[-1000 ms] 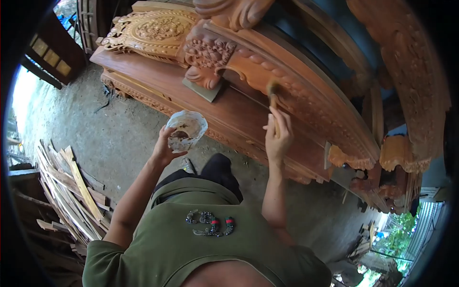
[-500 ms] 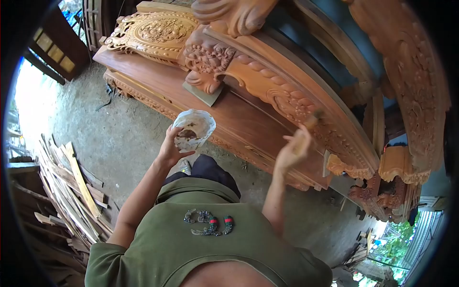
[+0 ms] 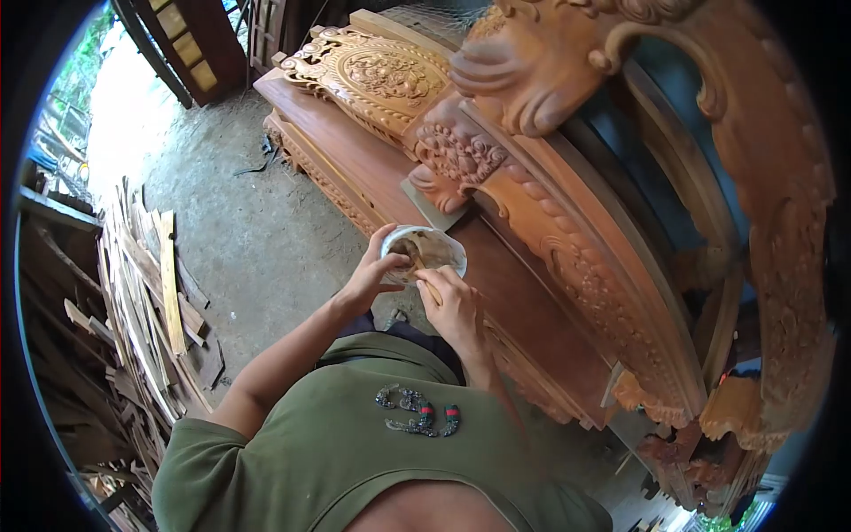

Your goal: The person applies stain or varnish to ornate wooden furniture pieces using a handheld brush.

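My left hand [image 3: 365,277] grips a whitish bowl [image 3: 455,255] by its near left side, the thumb over the rim. Brown residue coats the bowl's inside. Closed round the wooden handle of a brush [image 3: 432,290], my right hand [image 3: 457,312] is at the bowl's near edge. The brush's far end dips inside the bowl, so its bristles are hard to make out. Just beyond both hands lies a reddish-brown wooden bench seat [image 3: 505,284], with a carved curved rail [image 3: 567,248] resting over it.
A lighter carved oval panel [image 3: 386,75] lies at the bench's far end. Large carved legs [image 3: 523,71] jut out at upper right. Loose wood strips [image 3: 146,284] are heaped on the concrete floor [image 3: 239,208] at left. A dark door panel [image 3: 191,49] stands behind.
My right hand has brought the brush from the carved rail leftward into the bowl. The bowl now sits closer to the bench, and the view has turned left.
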`<state>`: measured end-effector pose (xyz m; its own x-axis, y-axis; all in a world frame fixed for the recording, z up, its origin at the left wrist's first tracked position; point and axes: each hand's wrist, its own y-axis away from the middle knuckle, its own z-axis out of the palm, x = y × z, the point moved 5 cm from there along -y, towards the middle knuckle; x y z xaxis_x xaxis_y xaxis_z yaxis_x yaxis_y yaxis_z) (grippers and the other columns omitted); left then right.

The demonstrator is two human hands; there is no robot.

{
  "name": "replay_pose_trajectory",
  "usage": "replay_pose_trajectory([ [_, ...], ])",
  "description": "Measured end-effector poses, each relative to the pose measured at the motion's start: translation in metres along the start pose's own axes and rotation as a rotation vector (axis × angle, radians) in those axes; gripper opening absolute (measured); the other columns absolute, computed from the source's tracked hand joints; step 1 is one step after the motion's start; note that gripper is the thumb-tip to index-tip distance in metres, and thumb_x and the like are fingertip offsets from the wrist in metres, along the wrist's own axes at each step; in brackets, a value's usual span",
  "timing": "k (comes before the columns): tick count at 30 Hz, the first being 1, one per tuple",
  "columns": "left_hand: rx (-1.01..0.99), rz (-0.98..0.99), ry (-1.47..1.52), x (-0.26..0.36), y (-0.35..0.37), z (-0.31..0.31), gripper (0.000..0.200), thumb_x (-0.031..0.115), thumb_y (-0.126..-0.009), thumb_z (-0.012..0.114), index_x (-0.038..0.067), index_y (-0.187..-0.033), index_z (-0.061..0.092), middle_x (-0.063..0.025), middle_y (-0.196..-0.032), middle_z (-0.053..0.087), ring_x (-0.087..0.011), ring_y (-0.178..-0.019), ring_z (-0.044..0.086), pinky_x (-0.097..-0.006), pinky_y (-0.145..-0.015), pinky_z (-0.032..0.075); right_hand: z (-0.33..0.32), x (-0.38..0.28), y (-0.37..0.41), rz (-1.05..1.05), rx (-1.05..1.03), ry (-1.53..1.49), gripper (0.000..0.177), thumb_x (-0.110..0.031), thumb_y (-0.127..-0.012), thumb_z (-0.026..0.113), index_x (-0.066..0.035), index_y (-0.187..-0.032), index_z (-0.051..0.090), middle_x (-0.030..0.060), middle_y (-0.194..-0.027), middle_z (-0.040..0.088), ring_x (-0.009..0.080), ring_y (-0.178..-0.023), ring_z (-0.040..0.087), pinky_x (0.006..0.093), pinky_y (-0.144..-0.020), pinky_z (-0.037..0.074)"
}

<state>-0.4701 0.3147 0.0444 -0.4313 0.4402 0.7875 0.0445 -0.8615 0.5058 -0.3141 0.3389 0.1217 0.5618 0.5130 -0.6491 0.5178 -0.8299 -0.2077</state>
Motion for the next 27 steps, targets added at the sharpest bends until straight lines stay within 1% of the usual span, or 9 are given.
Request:
replay_pose_trajectory([
  [4,0.009,-0.01,0.015,-0.001,-0.01,-0.023,0.077,0.03,-0.087,0.062,0.024,-0.152,0.023,-0.0122,-0.144,0.039,-0.0332,-0.129,0.045,-0.0599,-0.094,0.046,-0.016,-0.015,-0.019,-0.05,0.004,-0.062,0.017,-0.015,-0.091,0.067,-0.011,-0.107,0.07,0.0081,-0.097,0.068,0.0306,-0.077,0.069,0.0413,-0.068,0.055],
  [6,0.116,-0.108,0.072,-0.001,-0.02,-0.047,0.076,0.032,-0.087,0.062,0.026,-0.152,0.023,-0.0128,-0.144,0.04,-0.0348,-0.128,0.045,-0.0602,-0.093,0.046,-0.037,-0.025,-0.032,0.123,0.118,-0.381,0.019,-0.009,-0.091,0.068,-0.008,-0.11,0.07,0.0115,-0.1,0.068,0.0287,-0.079,0.069,0.0386,-0.07,0.054],
  [10,0.118,-0.122,0.121,0.014,-0.046,-0.096,0.075,0.038,-0.089,0.06,0.029,-0.152,0.02,-0.0129,-0.142,0.041,-0.0365,-0.126,0.047,-0.0631,-0.092,0.045,-0.05,-0.043,-0.07,-0.153,0.572,0.16,0.022,-0.002,-0.093,0.063,-0.004,-0.115,0.069,0.0124,-0.113,0.064,0.0196,-0.076,0.068,0.0302,-0.061,0.057],
  [14,0.034,-0.147,0.068,0.059,-0.053,-0.129,0.074,0.038,-0.089,0.06,0.03,-0.151,0.02,-0.0122,-0.143,0.041,-0.0354,-0.126,0.047,-0.0642,-0.092,0.044,0.007,-0.04,-0.101,0.019,0.446,0.466,0.025,-0.013,-0.09,0.068,-0.016,-0.115,0.069,0.0064,-0.113,0.065,0.0248,-0.071,0.071,0.0374,-0.063,0.057],
  [18,-0.033,-0.063,0.042,0.102,-0.063,-0.177,0.076,0.038,-0.086,0.061,0.029,-0.151,0.023,-0.0112,-0.141,0.045,-0.0321,-0.127,0.048,-0.0625,-0.091,0.045,0.054,-0.051,-0.117,0.037,0.377,0.331,0.024,-0.014,-0.089,0.07,-0.017,-0.112,0.071,0.0039,-0.111,0.066,0.0259,-0.071,0.071,0.0375,-0.063,0.058],
  [20,-0.014,-0.079,0.054,0.103,-0.079,-0.211,0.076,0.041,-0.085,0.062,0.03,-0.15,0.024,-0.0105,-0.142,0.044,-0.0319,-0.127,0.048,-0.064,-0.092,0.043,0.05,-0.074,-0.117,0.045,0.633,0.303,0.025,-0.012,-0.089,0.07,-0.016,-0.114,0.072,0.0054,-0.115,0.067,0.0239,-0.075,0.072,0.0367,-0.065,0.059],
  [21,-0.018,-0.087,0.056,0.104,-0.079,-0.221,0.076,0.041,-0.085,0.062,0.03,-0.15,0.024,-0.0105,-0.142,0.044,-0.0319,-0.127,0.048,-0.064,-0.092,0.043,0.045,-0.087,-0.119,0.03,0.694,0.372,0.026,-0.007,-0.091,0.066,-0.012,-0.115,0.071,0.0117,-0.114,0.066,0.0287,-0.092,0.071,0.0392,-0.071,0.058],
  [25,-0.022,-0.195,0.013,0.115,-0.09,-0.245,0.069,0.043,-0.086,0.06,0.031,-0.147,0.03,-0.009,-0.147,0.04,-0.0346,-0.133,0.044,-0.0659,-0.096,0.042,0.062,-0.069,-0.114,0.22,0.787,0.387,0.025,-0.009,-0.091,0.067,-0.013,-0.115,0.071,0.0104,-0.113,0.066,0.0295,-0.091,0.071,0.0392,-0.072,0.058],
  [27,-0.108,-0.269,-0.024,0.116,-0.091,-0.25,0.067,0.043,-0.087,0.06,0.031,-0.146,0.032,-0.0082,-0.147,0.04,-0.0344,-0.134,0.043,-0.0663,-0.097,0.041,0.088,-0.051,-0.115,0.321,0.538,0.386,0.022,-0.013,-0.091,0.068,-0.015,-0.113,0.07,0.0083,-0.113,0.067,0.0304,-0.084,0.071,0.0384,-0.067,0.058],
])
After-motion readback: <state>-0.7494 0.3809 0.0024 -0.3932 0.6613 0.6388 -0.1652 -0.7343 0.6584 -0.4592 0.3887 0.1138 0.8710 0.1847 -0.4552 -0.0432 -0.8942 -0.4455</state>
